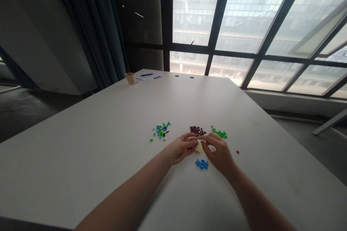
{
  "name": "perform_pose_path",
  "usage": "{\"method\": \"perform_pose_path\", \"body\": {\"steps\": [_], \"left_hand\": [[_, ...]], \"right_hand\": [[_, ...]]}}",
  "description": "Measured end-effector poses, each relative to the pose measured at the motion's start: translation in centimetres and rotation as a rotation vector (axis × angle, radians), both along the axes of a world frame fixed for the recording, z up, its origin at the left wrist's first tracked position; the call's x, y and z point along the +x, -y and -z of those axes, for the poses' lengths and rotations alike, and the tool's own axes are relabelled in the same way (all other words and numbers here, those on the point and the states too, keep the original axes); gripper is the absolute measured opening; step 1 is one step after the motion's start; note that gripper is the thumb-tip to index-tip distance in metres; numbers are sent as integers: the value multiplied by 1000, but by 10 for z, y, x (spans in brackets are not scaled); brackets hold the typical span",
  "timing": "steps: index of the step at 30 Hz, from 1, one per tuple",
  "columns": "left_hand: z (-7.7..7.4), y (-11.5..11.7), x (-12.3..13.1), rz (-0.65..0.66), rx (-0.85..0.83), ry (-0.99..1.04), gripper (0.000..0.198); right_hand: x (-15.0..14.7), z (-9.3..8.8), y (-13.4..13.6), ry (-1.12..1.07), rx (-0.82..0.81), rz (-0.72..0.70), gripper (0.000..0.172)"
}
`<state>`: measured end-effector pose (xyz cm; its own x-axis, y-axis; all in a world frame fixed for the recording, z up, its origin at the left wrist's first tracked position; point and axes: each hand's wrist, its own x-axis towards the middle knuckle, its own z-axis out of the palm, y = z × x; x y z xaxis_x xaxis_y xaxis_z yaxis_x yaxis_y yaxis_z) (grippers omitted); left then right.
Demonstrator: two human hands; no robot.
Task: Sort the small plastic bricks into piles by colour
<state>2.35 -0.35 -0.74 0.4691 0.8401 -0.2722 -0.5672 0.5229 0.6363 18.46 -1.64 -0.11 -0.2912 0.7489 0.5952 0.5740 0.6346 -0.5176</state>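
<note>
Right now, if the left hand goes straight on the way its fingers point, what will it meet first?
Most likely the right hand: the left hand points straight at its fingertips, almost touching, close to the pale yellow pieces. Depth is unclear.

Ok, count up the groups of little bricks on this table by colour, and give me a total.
Mixed blue-and-green pile: 1
Dark brown pile: 1
Green pile: 1
Blue pile: 1
Pale yellow cluster: 1
Lone red piece: 1
Total: 6
</note>
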Motion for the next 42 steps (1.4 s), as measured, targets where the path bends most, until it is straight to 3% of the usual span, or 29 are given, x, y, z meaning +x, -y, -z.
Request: {"method": "perform_pose_path", "body": {"steps": [15, 35, 39, 42], "left_hand": [[11, -4, -4, 73, 135, -26, 46], [9, 0, -4, 161, 210, -103, 52], [10, -7, -5, 65, 214, -218, 42], [9, -18, -16, -135, 292, -562, 26]], "right_hand": [[0, -7, 5, -145, 141, -10, 19], [-4, -5, 7, -5, 148, -106, 19], [5, -1, -4, 52, 136, -1, 15], [36, 6, -23, 79, 63, 277, 16]]}}
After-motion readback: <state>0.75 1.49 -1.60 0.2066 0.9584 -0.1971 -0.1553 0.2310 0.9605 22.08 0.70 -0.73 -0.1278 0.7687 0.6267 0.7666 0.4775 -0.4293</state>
